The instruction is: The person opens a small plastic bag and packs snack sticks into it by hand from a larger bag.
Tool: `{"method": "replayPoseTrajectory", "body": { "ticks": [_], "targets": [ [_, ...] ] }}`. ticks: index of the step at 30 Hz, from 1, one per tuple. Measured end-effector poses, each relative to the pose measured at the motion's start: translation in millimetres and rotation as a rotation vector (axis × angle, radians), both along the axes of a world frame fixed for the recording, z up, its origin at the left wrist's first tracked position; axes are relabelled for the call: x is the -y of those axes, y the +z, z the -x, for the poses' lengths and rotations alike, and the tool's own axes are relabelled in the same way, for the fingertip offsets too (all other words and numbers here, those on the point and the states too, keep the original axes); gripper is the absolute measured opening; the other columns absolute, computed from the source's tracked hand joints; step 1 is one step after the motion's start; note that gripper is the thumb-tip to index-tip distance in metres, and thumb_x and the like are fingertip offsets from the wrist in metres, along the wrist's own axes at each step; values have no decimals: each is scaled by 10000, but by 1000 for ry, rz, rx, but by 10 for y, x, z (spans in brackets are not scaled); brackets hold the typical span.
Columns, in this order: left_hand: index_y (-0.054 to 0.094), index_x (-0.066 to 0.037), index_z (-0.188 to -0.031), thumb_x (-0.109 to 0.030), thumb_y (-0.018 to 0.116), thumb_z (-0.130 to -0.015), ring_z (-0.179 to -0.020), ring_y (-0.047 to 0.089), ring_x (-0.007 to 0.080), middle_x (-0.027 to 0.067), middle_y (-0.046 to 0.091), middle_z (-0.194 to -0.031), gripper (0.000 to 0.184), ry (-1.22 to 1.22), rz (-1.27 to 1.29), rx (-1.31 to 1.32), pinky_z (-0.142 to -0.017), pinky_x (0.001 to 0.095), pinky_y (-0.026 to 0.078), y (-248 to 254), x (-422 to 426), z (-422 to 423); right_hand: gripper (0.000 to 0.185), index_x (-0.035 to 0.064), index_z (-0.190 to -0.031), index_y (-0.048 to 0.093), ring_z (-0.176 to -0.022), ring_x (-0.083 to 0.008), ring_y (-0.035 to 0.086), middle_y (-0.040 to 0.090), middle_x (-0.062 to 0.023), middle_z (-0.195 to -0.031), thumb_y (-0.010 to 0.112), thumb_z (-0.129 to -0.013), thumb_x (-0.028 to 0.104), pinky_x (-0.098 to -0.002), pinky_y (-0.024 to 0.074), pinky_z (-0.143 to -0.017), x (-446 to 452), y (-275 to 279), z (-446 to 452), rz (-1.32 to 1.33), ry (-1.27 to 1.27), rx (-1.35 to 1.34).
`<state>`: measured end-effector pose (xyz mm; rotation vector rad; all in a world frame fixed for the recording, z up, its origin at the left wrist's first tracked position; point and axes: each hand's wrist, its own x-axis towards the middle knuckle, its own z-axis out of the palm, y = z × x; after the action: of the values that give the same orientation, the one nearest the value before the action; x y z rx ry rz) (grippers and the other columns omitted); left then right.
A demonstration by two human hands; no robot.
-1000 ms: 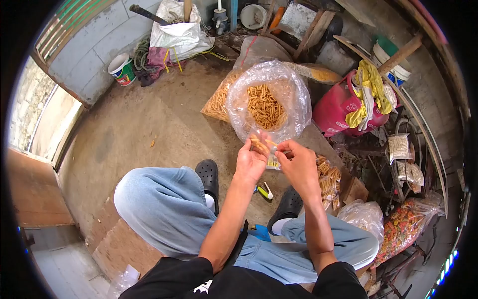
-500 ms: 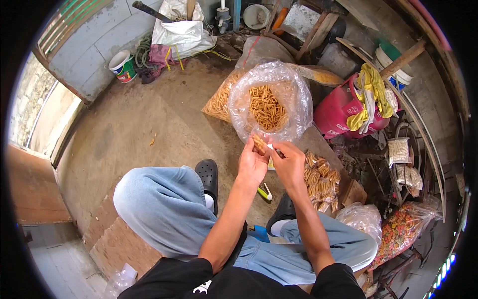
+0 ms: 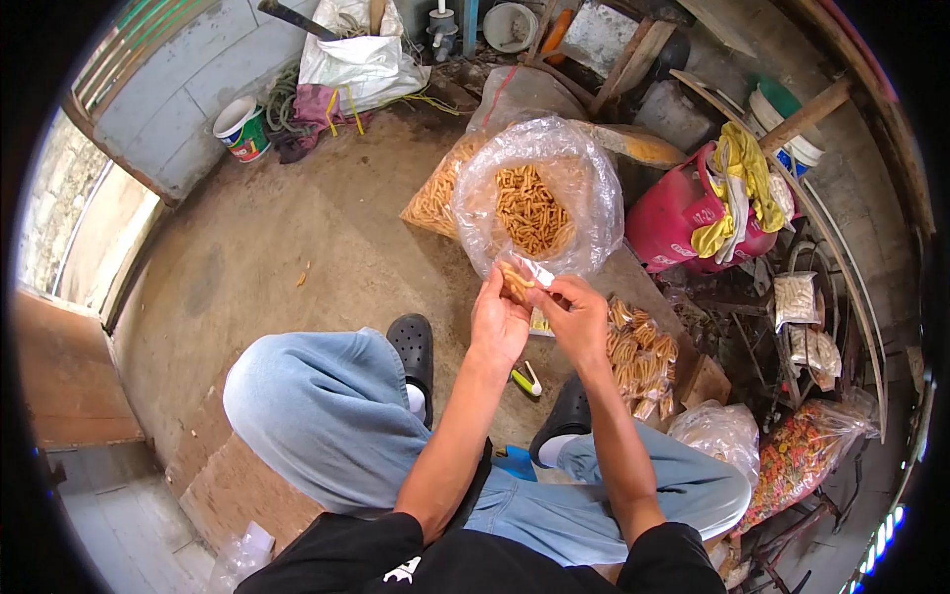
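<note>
In front of the large clear bag [image 3: 475, 198] of brown snack sticks [image 3: 531, 213], my left hand [image 3: 502, 319] is closed around a small plastic packet of snack sticks [image 3: 515, 284]. The fingers of my right hand [image 3: 580, 317] pinch the same packet's plastic at its right side, where a whitish, shiny flap stands up. Beside my right wrist lies a pile of filled snack packets [image 3: 638, 361]. On the floor below my hands is a small green-and-white tool [image 3: 529, 379], its kind unclear. A yellowish item [image 3: 540, 324] is partly hidden behind my right hand.
Another filled snack sack [image 3: 435, 198] leans behind the large bag. Pink gas cylinders [image 3: 673, 220] with a yellow cloth [image 3: 737, 188] stand at right. A paint bucket [image 3: 241, 129] and white sack [image 3: 361, 64] are by the far wall. A bag of colourful pieces [image 3: 797, 455] sits lower right.
My right hand has shifted slightly and its fingers have moved along the packet's edge; more of the shiny plastic flap shows above them. My left hand keeps holding the packet.
</note>
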<state>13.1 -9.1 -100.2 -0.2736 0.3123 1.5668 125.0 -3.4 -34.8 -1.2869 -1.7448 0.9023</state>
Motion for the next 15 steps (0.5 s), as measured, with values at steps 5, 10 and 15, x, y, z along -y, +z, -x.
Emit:
{"method": "replayPoseTrajectory", "body": {
  "ticks": [5,10,15],
  "targets": [
    [472,-52,-1170,-237,399,-1000,-1024,578,203,94,565,-1137,261,30,47,-77,-875,353,513,167,16,-15,170,43,-916,714,-786,-127,559,605,-61,-927,733,-769,127,-237,419,-596,-12,-26,34,-14,-52,-4],
    [454,-53,-1186,-167,449,-981,-1028,580,195,94,564,-1145,235,39,-21,-185,-867,324,514,268,35,-31,174,79,-935,728,-842,-127,547,586,-48,-1002,733,-775,146,-232,412,-616,-60,-120,24,-94,-52,-87],
    [470,-51,-1196,-132,518,-947,-1032,583,186,108,574,-1139,266,10,-101,-425,-881,322,505,257,36,-66,249,102,-1036,713,-861,-138,560,590,-58,-1023,718,-789,129,-237,427,-629,-93,-225,51,-1,-61,-158]
  ]
}}
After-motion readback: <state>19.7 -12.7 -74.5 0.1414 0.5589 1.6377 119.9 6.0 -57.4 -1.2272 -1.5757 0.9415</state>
